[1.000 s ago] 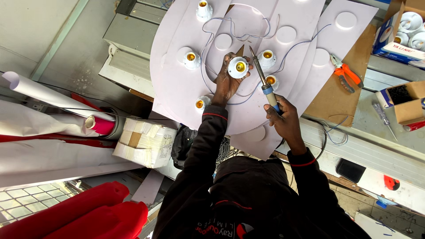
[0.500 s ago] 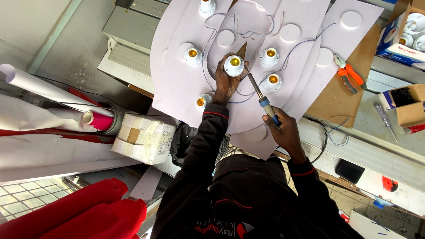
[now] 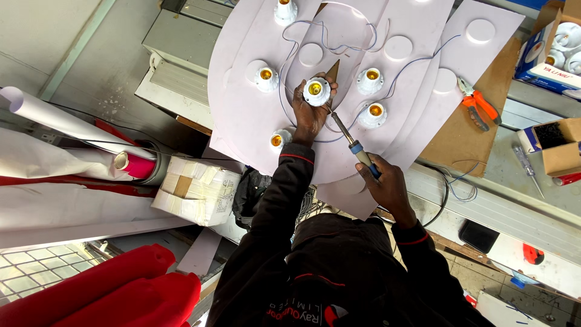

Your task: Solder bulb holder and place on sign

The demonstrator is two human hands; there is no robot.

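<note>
My left hand (image 3: 307,114) grips a white lamp socket (image 3: 316,91) with a brass centre, holding it on a white, petal-shaped panel (image 3: 254,121). My right hand (image 3: 384,181) holds a screwdriver (image 3: 354,147) with a blue and yellow handle. Its tip points up-left and ends next to the held socket and my left fingers. Several more white sockets (image 3: 370,79) sit around on the panel, linked by thin blue-grey wire (image 3: 290,54).
Orange-handled pliers (image 3: 477,108) lie on a brown board at the right. Boxes of sockets (image 3: 554,54) stand at the far right, with a small screwdriver (image 3: 528,168) below them. A taped white bundle (image 3: 195,189), paper rolls (image 3: 66,121) and red cloth (image 3: 109,297) are at the left.
My right hand has drawn down slightly, and the screwdriver tip has moved from above the held socket to just beside it. My left hand stays on the socket.
</note>
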